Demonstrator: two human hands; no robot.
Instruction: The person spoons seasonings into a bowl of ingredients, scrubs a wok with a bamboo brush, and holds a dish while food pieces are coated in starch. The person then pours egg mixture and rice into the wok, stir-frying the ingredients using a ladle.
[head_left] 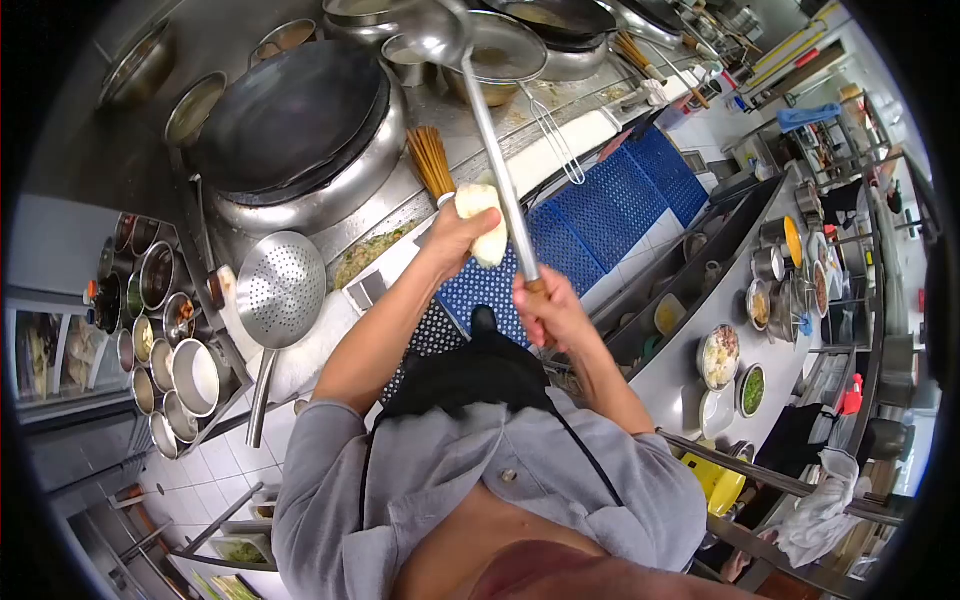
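left fingers (484, 222) clamp a pale cloth (490, 250), ladle (487, 125) just beside them; right fingers (531, 308) clamp its handle (536, 286): likely wiping, next needing firm contact.

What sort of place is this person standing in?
Most likely a restaurant kitchen: there is a large black wok, a perforated metal skimmer, and a long-handled ladle in the person's right hand.

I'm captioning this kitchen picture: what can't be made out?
All in the head view:
Gripped part of the ladle: hidden by the right hand.
Covered part of the pale item: hidden by the left hand.
Far rim of the top-centre black wok: cut off by the top edge.
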